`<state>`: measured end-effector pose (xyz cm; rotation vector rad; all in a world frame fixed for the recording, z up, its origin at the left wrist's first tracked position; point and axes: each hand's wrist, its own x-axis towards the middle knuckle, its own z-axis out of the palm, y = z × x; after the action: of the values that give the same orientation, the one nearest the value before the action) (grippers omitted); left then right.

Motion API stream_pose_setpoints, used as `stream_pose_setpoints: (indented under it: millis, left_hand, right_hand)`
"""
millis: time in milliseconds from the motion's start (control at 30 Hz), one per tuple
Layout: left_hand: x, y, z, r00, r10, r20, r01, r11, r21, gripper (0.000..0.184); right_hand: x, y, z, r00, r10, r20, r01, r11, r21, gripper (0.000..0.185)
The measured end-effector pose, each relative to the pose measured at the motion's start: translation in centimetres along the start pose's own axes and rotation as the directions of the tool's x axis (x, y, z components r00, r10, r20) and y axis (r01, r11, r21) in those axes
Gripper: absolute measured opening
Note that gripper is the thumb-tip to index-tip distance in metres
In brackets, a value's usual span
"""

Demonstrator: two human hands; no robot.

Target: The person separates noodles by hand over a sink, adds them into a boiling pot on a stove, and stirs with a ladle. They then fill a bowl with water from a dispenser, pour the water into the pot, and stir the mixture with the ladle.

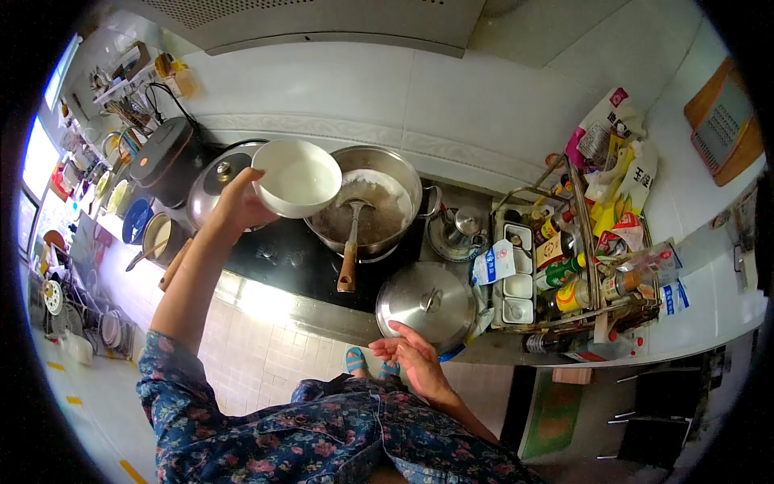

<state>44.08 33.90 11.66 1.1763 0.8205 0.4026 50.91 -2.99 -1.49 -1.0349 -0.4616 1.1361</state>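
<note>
My left hand (240,202) grips a white bowl (297,179) by its left side and holds it up, tilted, over the left edge of a steel pot (413,173). Inside the pot is a brownish, foamy liquid (375,218). A ladle (347,262) with a wooden handle rests in it, its handle leaning out over the near rim. My right hand (415,359) hovers empty, fingers apart, by the near edge of a round steel lid (427,302). Whether a fingertip touches the lid, I cannot tell.
Left of the pot is a lidded pan (211,189) on the black stove (274,262). A dark cooker (168,161) stands farther left. At the right, a rack (595,266) holds several bottles, beside white seasoning boxes (518,284). A range hood (322,20) overhangs the stove.
</note>
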Motion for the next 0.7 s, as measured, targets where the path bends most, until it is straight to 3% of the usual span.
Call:
stream_pose_setpoints:
  millis: [133,367,500,533,600,633,700]
  left_hand:
    - [0.2,-2.2,-0.8,0.993,0.104,0.056,-0.093,0.980,-0.175,0.076]
    - [-3.5,-3.6,-0.9,0.987,0.156,-0.037,-0.160,0.944,-0.288,0.061]
    - [-7.9,-5.4,-1.0,0.974,0.184,-0.135,-0.218,0.928,-0.302,0.052]
    - [-8.9,-5.9,-1.1,0.970,0.176,-0.171,-0.221,0.926,-0.305,0.052]
    - [-10.9,-7.0,-1.6,0.966,0.186,-0.179,-0.232,0.929,-0.289,0.049]
    - [-11.7,-7.6,-1.7,0.957,0.193,-0.215,-0.249,0.929,-0.273,0.049]
    - [-12.8,-9.1,-2.2,0.937,0.207,-0.282,-0.289,0.912,-0.291,0.049]
  right_hand:
    - [-0.1,-0.2,-0.5,1.000,0.019,-0.002,-0.019,1.000,-0.016,0.054]
    - [0.1,-0.9,-1.6,0.999,0.039,-0.004,-0.039,0.997,-0.069,0.050]
    - [1.7,-2.8,-1.5,0.988,-0.155,-0.001,0.151,0.965,-0.214,0.047]
    - [2.4,-3.8,-1.1,0.965,-0.262,0.025,0.248,0.870,-0.425,0.048]
    - [3.9,-5.4,-0.1,0.884,-0.442,0.151,0.392,0.527,-0.754,0.051]
    - [4.6,-6.4,0.5,0.861,-0.461,0.216,0.419,0.399,-0.816,0.052]
    - [6.0,-7.1,1.5,0.825,-0.470,0.314,0.478,0.284,-0.831,0.052]
